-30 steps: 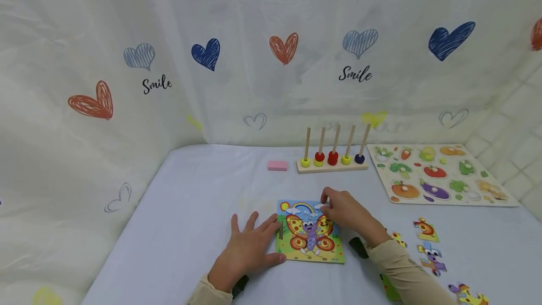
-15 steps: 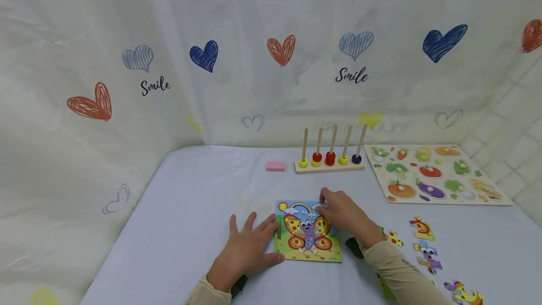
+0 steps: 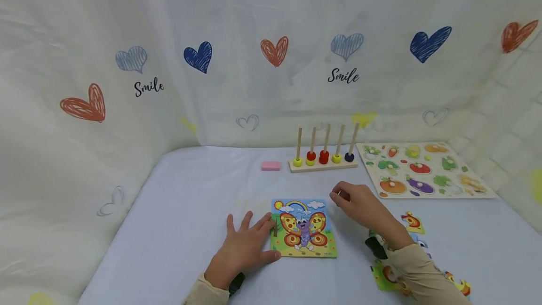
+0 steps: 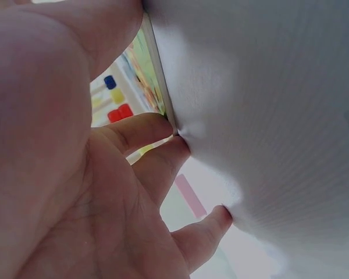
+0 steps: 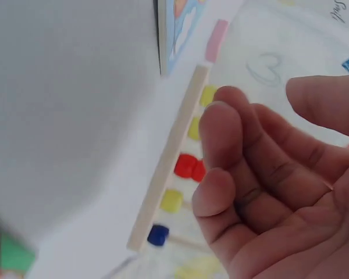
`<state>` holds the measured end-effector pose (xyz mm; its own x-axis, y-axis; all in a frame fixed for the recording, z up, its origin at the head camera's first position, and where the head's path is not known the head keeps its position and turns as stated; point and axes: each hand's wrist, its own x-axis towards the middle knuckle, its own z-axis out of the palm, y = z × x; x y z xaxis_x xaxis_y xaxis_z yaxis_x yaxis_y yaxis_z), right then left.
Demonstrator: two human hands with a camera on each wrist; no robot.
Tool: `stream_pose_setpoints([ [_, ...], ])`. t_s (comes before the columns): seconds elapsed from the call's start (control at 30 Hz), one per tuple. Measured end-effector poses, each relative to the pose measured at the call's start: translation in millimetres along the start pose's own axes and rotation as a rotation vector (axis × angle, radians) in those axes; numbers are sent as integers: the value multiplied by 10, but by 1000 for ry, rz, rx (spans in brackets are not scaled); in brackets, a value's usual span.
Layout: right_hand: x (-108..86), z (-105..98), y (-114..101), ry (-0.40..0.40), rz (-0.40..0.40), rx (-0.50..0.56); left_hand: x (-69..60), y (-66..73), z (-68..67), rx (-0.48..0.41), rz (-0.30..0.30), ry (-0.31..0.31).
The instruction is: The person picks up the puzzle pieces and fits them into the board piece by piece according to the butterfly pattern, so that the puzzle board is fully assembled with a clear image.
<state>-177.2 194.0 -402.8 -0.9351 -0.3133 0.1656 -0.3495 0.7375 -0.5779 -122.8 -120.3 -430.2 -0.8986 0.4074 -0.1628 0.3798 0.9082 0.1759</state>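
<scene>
The butterfly board (image 3: 303, 228) is best steadied by the spread left grip (image 3: 244, 250); nothing is held by the loosely curled right grip (image 3: 359, 204).

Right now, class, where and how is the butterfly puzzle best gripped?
Probably grip the butterfly puzzle by its free right edge, bringing the right hand in from the right: it is thin, lies flat, and the left hand touches its left edge.
</scene>
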Motion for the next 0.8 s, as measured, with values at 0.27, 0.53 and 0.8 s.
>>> stream_pose_setpoints([
  [0.27,-161,-151,76,33,-18,-27,-1,-48,4,-15,-18,-10],
  [0.53,-352,-242,249,7,-12,-63,-16,-46,2,-22,-1,10],
  [0.8,-544,-359,404,-29,25,-88,-22,-32,-12,-25,15,24],
])
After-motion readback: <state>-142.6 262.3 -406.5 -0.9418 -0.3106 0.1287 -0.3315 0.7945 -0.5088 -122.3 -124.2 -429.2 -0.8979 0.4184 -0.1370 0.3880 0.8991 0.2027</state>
